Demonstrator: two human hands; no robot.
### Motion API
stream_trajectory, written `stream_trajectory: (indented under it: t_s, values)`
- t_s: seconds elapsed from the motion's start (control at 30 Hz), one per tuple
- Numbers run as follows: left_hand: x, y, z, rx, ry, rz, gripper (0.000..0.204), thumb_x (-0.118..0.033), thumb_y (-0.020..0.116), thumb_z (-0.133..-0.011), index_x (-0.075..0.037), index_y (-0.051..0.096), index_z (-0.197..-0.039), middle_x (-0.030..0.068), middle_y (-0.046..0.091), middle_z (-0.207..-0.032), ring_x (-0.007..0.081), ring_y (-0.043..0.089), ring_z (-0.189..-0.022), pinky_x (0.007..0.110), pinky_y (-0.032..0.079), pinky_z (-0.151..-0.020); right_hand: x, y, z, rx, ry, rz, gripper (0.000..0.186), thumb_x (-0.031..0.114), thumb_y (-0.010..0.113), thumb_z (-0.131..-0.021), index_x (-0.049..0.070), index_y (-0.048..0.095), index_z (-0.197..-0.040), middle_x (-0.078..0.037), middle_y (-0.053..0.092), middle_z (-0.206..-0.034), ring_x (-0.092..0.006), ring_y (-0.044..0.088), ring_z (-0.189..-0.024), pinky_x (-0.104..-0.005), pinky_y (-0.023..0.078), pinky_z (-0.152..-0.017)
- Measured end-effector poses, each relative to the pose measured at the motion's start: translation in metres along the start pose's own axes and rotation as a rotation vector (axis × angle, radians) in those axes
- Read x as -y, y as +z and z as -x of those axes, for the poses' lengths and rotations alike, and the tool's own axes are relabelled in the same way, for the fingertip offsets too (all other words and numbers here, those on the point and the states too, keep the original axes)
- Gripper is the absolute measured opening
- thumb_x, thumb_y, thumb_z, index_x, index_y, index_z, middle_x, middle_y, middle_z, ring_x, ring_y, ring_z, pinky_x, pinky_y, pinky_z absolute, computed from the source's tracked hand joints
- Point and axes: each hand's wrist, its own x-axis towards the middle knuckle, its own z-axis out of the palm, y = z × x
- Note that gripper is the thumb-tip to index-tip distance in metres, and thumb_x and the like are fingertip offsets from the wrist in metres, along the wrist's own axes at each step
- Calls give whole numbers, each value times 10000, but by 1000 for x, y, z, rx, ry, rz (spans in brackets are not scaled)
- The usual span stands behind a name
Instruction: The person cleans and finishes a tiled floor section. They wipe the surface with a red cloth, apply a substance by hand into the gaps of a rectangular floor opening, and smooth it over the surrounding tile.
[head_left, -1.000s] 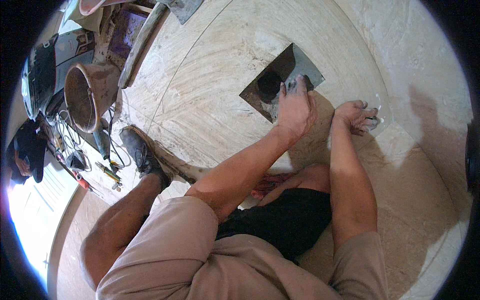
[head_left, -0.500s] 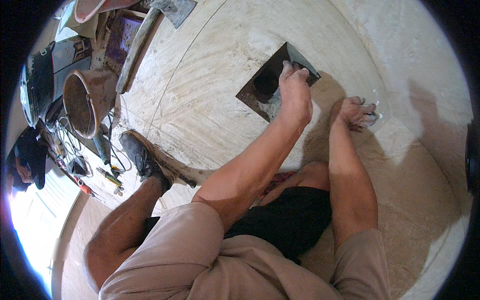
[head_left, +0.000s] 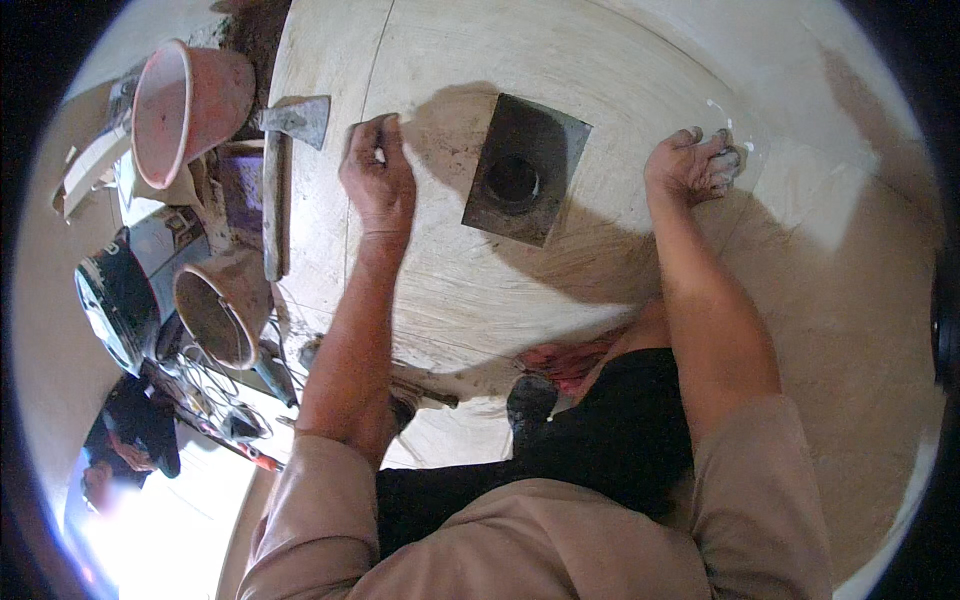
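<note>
A square cut-out [head_left: 560,170] in the pale, smeared floor tile holds a dark round pipe opening [head_left: 512,182]. To its left, my left hand [head_left: 376,180] is raised over the tile, with fingers curled and thumb close to the forefinger. A small light spot shows between them; whether it is a thing or a gap, I cannot make out. My right hand [head_left: 690,168], its fingertips greyed with dust, is to the right of the cut-out near the wall. Its fingers are spread and nothing shows in them.
At left stand a reddish bucket [head_left: 215,105] and a smaller mortar-stained bucket [head_left: 222,320]. A flat grey metal blade [head_left: 302,122] lies by a wooden stick [head_left: 272,210]. Cables [head_left: 195,385] tangle below. Another person [head_left: 125,440] is at the lower left. A wall [head_left: 850,80] rises at right.
My left hand has left the cut-out and moved left across the tile. My right hand stays near the wall, its fingers now more spread. The view has shifted, showing more at left.
</note>
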Motion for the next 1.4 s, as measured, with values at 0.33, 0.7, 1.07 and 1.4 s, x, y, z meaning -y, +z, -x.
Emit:
stream_trajectory:
  t_s: [0.33,0.7,1.07,1.4]
  values:
    - [78,-28,-14,275,626,-450,404,-179,529,-985,-93,550,-1380,142,521,-1422,367,459,-1313,485,344,-1127,-8,0,2,-14,1,-110,592,377,497,-979,76,400,-1479,-250,435,-1454,-440,395,-1348,-608,274,-1094]
    - [87,-27,-11,281,538,-447,456,-258,489,-986,-162,520,-1431,109,485,-1468,359,402,-1363,506,293,-1141,1,-46,20,-187,484,-768,505,394,498,-1004,-56,662,-1167,-248,687,-1136,-402,665,-1017,-467,492,-916]
    - [91,-26,-9,280,576,-450,465,-226,487,-968,-156,518,-1426,112,471,-1477,359,385,-1371,518,271,-1148,118,-15,226,273,174,-945,531,73,472,-963,-151,377,-1436,-244,685,-1181,-350,632,-1139,-366,481,-994]
    - [94,-26,-9,274,558,-420,470,-231,481,-962,-166,522,-1426,116,470,-1474,364,378,-1375,519,273,-1153,130,-38,232,338,78,-1052,623,43,435,-930,-159,260,-1493,-362,636,-1183,-408,677,-1014,-403,525,-917]
